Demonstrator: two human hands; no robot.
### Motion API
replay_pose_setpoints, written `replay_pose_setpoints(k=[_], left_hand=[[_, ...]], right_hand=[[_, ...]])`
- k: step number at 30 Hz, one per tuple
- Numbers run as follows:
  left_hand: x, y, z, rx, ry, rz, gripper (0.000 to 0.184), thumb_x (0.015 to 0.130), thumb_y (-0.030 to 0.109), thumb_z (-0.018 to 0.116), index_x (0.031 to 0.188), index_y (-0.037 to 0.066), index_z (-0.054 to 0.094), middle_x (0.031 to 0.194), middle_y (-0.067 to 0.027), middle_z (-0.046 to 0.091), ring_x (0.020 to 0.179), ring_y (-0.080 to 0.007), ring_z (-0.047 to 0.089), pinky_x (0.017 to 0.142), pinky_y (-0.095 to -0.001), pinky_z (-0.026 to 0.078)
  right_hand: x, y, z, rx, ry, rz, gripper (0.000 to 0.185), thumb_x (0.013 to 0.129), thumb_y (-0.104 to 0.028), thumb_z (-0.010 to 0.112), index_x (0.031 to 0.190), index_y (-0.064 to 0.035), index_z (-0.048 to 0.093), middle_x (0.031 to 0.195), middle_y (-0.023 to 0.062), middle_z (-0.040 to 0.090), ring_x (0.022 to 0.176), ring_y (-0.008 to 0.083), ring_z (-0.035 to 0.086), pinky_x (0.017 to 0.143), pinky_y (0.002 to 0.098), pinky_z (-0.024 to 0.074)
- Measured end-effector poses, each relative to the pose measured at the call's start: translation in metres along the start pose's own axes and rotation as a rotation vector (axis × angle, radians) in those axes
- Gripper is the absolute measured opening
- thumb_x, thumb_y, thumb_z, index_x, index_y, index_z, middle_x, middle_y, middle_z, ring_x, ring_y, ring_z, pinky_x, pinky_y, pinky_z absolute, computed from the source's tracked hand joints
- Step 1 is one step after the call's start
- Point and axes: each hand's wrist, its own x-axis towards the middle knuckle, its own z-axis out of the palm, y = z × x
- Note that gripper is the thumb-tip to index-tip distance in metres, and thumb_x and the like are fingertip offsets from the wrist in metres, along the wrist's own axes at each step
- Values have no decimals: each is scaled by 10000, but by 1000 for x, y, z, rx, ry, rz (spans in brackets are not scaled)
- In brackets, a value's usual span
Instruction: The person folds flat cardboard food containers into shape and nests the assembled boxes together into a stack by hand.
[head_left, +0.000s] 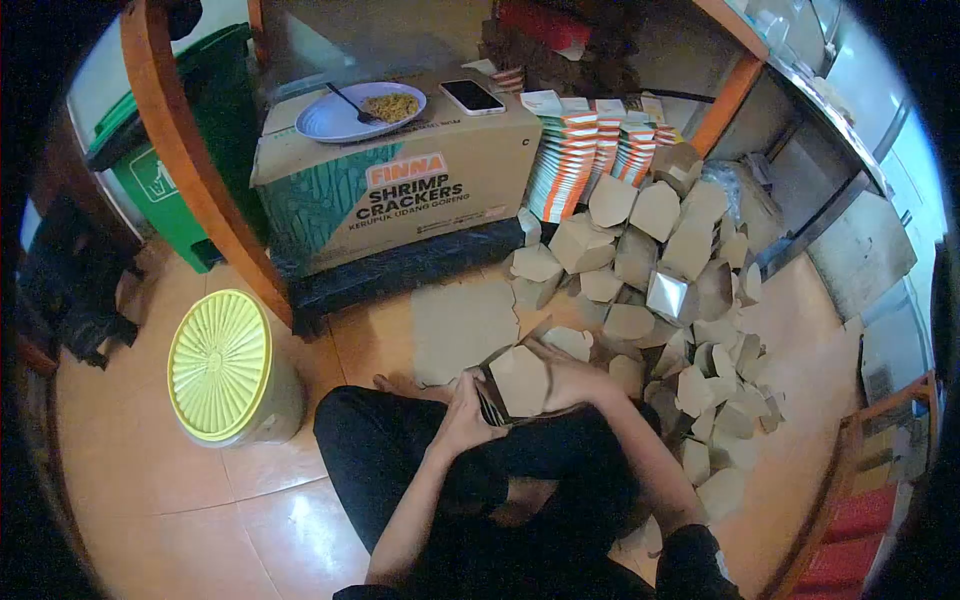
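Above my crossed legs, both hands hold a brown cardboard food box between them. My left hand grips its left side, where dark printed edges show. Wrapped around the right side is my right hand, its fingers partly hidden behind the box. The top flap of the box faces up toward me. Just beyond my right hand, another small brown box lies at the near edge of a large heap of folded brown food boxes. A flat cardboard sheet lies on the floor past my feet.
A carton of shrimp crackers bears a plate of food with a fork and a phone. Stacks of flat printed cartons stand beside it. On the left are a yellow-lidded tub, a green bin and a wooden post.
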Motion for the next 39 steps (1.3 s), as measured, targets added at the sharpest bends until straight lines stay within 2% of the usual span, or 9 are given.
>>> replay_pose_setpoints(k=[6,12,15,16,19,23,29,33,39], left_hand=[[-2,-2,3,-47,-11,-56,837,549,150,882,1189,-5,366,1111,-192,466,1128,-380,501,973,-415,428],[-3,-11,6,-94,-21,-151,908,561,180,900,1255,-14,346,1154,-190,469,1170,-372,503,1013,-410,424],[-3,-16,4,-144,-1,-100,963,553,193,917,1282,-19,323,1186,-210,466,1182,-380,500,1014,-417,424],[-3,-17,5,-75,-25,-83,994,537,198,930,1279,-16,304,1205,-220,462,1194,-381,495,1020,-419,419],[1,-14,4,-89,-22,-70,980,530,192,932,1251,-7,299,1218,-226,458,1201,-390,488,1022,-422,415],[-2,-14,1,-56,-23,-79,958,518,167,925,1227,7,301,1213,-223,456,1207,-399,480,1023,-428,410],[0,-12,2,-84,-49,-104,947,514,147,916,1226,22,303,1196,-207,451,1201,-398,482,1018,-432,407],[-3,-10,2,-107,-40,-134,955,515,141,913,1237,36,298,1187,-195,453,1195,-397,482,1015,-436,406],[1,-8,2,-131,-67,-177,973,511,141,915,1253,50,293,1204,-195,447,1216,-393,461,1018,-438,400]], right_hand=[[15,-45,5,-380,-159,192,802,629,-298,701,1377,-90,501,1438,271,371,1286,448,447,1083,502,366],[29,-35,17,-414,-284,168,842,656,-376,754,1379,-40,482,1426,277,417,1282,437,471,1097,519,358],[7,-15,-3,27,115,-85,821,642,-327,778,1344,-6,498,1421,265,467,1286,446,469,1097,427,403],[9,-10,-11,52,113,-215,822,646,-349,799,1344,-29,507,1385,249,514,1271,393,496,1075,426,419],[10,-20,-19,181,-150,-122,810,662,-362,801,1340,-31,509,1372,234,526,1235,377,519,1052,429,432],[16,2,7,84,37,-215,813,651,-360,786,1341,-30,510,1394,248,498,1216,396,532,1036,442,446],[17,-42,8,-224,-210,265,754,671,-293,710,1372,-97,513,1447,313,406,1338,420,439,1085,455,421],[23,-20,32,-197,-125,264,798,632,-233,738,1387,-115,508,1495,362,293,1244,464,530,1049,472,460],[18,-33,35,-196,-108,371,776,651,-233,755,1365,-52,510,1459,368,320,1180,509,557,1000,503,492]])
